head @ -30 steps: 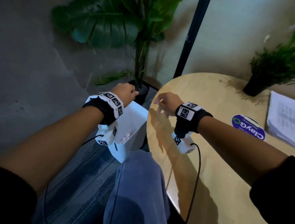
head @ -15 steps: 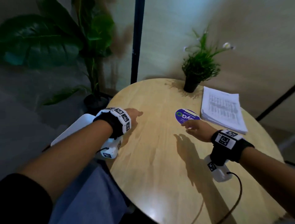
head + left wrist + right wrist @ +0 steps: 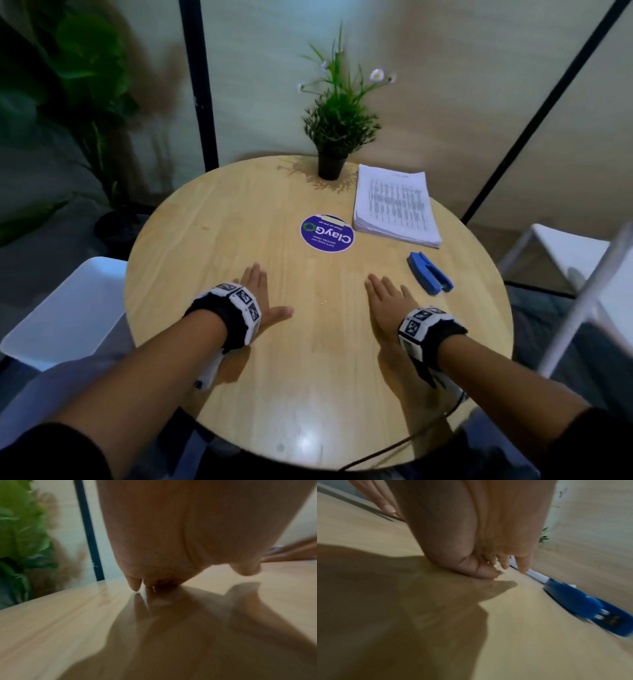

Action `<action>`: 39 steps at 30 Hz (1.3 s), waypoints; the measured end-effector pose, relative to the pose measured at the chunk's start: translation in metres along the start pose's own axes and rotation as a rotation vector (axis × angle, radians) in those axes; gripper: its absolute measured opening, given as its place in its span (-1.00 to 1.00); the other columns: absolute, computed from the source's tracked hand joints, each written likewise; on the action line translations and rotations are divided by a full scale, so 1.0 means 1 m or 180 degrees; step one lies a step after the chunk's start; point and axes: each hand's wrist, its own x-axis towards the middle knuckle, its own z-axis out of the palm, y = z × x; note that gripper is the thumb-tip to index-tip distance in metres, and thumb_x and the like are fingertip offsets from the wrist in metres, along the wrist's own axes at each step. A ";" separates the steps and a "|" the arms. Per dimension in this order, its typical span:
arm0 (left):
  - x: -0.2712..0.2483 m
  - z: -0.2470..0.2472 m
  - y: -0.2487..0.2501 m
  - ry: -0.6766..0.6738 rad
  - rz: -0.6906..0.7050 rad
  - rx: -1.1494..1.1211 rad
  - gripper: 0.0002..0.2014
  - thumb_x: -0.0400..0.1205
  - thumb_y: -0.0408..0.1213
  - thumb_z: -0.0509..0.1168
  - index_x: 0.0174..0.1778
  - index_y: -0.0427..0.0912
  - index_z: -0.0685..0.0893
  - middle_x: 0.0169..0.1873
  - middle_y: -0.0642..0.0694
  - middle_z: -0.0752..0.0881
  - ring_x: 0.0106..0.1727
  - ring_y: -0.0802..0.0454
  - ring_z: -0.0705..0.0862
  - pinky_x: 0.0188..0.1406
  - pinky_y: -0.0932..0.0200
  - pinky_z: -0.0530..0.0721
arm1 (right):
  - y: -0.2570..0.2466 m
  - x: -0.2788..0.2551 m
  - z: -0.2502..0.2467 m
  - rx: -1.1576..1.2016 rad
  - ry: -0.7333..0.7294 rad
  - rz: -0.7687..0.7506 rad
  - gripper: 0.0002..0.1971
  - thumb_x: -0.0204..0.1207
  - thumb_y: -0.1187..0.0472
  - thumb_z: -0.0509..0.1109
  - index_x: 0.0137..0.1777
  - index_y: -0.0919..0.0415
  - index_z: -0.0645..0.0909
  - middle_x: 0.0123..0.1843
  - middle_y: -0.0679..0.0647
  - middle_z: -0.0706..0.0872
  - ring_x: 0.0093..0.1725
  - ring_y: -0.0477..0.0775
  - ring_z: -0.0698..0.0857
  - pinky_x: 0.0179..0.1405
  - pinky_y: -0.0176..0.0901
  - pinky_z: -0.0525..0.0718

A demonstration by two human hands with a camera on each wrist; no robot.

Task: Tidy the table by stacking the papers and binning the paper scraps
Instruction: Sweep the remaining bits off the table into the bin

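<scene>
A person's left hand [image 3: 262,301] and right hand [image 3: 387,301] lie flat, fingers straight and holding nothing, on the near half of a round wooden table [image 3: 239,212]. The stack of papers [image 3: 394,205] sits squared at the far right edge, a blue stapler [image 3: 430,272] just near of it, bare wood between the hands.

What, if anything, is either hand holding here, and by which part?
Nothing is held. The left hand and the right hand both lie flat and empty on the table, apart from the stapler and the papers.
</scene>
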 end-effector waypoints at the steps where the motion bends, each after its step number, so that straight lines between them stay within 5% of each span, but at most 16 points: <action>1: -0.002 0.004 0.007 0.0026 0.0074 0.0001 0.15 0.44 0.47 0.04 0.64 -0.35 -0.23 0.66 -0.27 -0.28 0.70 -0.16 -0.24 0.65 -0.14 -0.09 | -0.005 0.001 0.000 -0.0068 -0.0018 -0.0076 -0.28 0.67 0.20 0.13 0.67 0.25 -0.23 0.72 0.14 -0.21 0.70 0.24 -0.09 0.63 0.26 0.05; 7: -0.018 0.010 0.050 -0.0146 0.0365 0.0096 0.14 0.44 0.49 0.03 0.63 -0.26 -0.32 0.65 -0.18 -0.36 0.69 -0.11 -0.30 0.68 -0.14 -0.17 | -0.034 -0.006 -0.004 -0.0404 0.0118 -0.0482 0.02 0.48 0.10 0.42 0.66 0.26 -0.29 0.71 0.13 -0.28 0.68 0.32 -0.12 0.60 0.34 0.10; 14: -0.019 0.009 0.046 -0.0114 0.0760 0.0356 0.08 0.46 0.49 -0.05 0.64 -0.21 -0.33 0.65 -0.11 -0.36 0.69 -0.04 -0.29 0.66 -0.17 -0.19 | -0.042 -0.012 -0.001 -0.0207 0.0212 -0.0734 -0.15 0.58 0.08 0.30 0.67 0.09 -0.23 0.72 0.08 -0.25 0.68 0.33 -0.10 0.58 0.33 0.13; 19: -0.017 0.002 0.044 -0.0125 0.0885 0.0393 0.00 0.52 0.44 -0.09 0.65 -0.18 -0.30 0.66 -0.06 -0.34 0.70 -0.02 -0.27 0.66 -0.20 -0.17 | -0.034 -0.022 -0.012 0.0627 0.0080 -0.0350 -0.37 0.68 0.09 0.11 0.67 0.06 -0.10 0.73 0.04 -0.15 0.70 0.23 -0.14 0.64 0.24 0.03; 24: -0.010 0.004 0.054 -0.0133 0.0782 0.0383 0.02 0.50 0.46 -0.08 0.64 -0.19 -0.30 0.66 -0.07 -0.34 0.70 -0.04 -0.27 0.66 -0.20 -0.15 | -0.046 -0.036 -0.001 0.0097 -0.0302 -0.0255 -0.07 0.56 0.15 0.35 0.66 0.26 -0.29 0.70 0.14 -0.33 0.69 0.31 -0.20 0.62 0.31 0.04; 31: -0.019 0.013 0.071 -0.0088 0.1256 0.0622 -0.06 0.58 0.34 -0.02 0.65 -0.18 -0.29 0.67 -0.06 -0.30 0.70 -0.01 -0.26 0.65 -0.18 -0.15 | -0.067 -0.019 -0.002 0.0400 -0.0292 -0.0251 -0.09 0.60 -0.07 0.24 0.65 0.23 -0.34 0.69 0.10 -0.40 0.68 0.29 -0.25 0.63 0.31 0.00; 36: -0.021 0.003 0.067 -0.0230 0.1168 0.0312 -0.10 0.60 0.33 -0.05 0.66 -0.18 -0.23 0.67 -0.06 -0.27 0.70 -0.03 -0.23 0.66 -0.18 -0.10 | -0.051 -0.019 -0.002 0.0862 -0.0041 -0.0297 -0.22 0.62 0.07 0.27 0.68 0.15 -0.13 0.72 0.12 -0.24 0.69 0.32 -0.16 0.62 0.28 0.04; 39: -0.023 -0.007 0.067 -0.0160 0.1193 0.0418 -0.23 0.67 0.18 -0.01 0.67 -0.21 -0.07 0.69 -0.12 -0.16 0.71 -0.07 -0.14 0.66 -0.16 -0.02 | -0.045 -0.022 -0.001 0.0958 0.0290 -0.0465 -0.38 0.64 0.13 0.23 0.65 0.14 0.09 0.70 0.16 0.05 0.67 0.32 0.07 0.62 0.23 0.18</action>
